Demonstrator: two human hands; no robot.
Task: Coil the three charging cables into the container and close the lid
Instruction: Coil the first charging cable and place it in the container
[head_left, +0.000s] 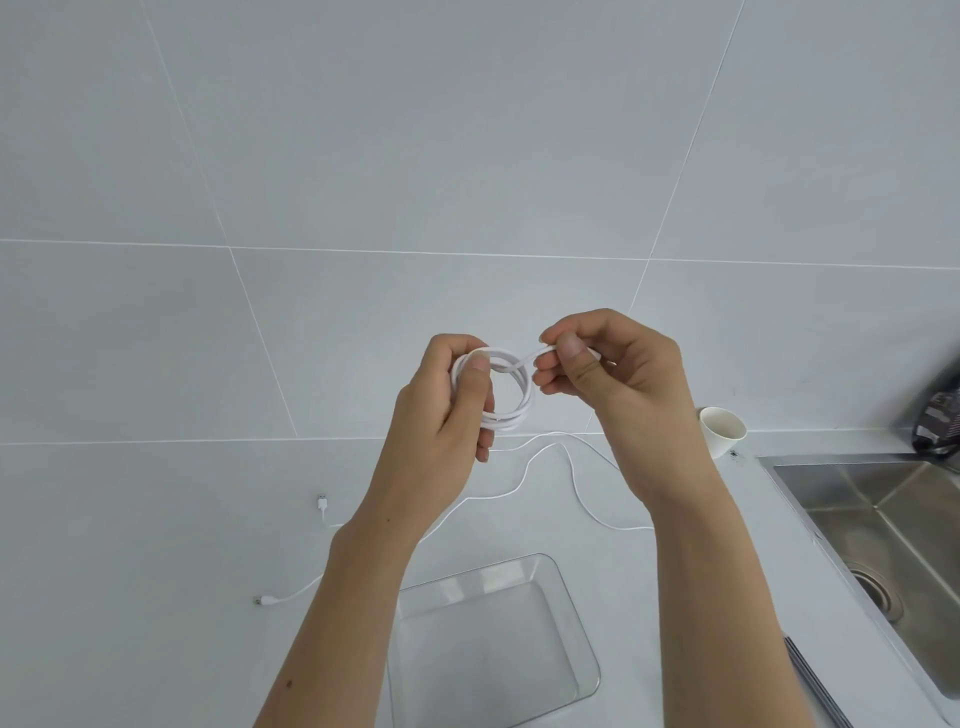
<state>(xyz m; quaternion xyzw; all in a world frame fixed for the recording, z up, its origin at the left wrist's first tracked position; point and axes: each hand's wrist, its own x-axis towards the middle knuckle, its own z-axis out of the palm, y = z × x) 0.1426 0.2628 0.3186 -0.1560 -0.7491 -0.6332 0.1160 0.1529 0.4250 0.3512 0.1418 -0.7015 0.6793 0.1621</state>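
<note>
Holding a coiled cable (506, 422) mid-frame, fingers of my left hand (447, 410) and right hand (613, 374) clamped on it; loose cable (523, 475) and container (582, 613) on the surface (156, 519) below, cup (722, 428) and sink (883, 509) at right.

Across the bench (156, 519), loose white cables (525, 470) are sprawling between the open container (574, 618) at its front edge and the back wall, their plugs (322, 503) trailing left, while a paper cup (722, 428) and a sink (883, 519) are crowding the right side, leaving the far-left surface lying open for a hand.

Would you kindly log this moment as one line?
left hand holds cable coil | right hand pinches its strand | container empty
</note>
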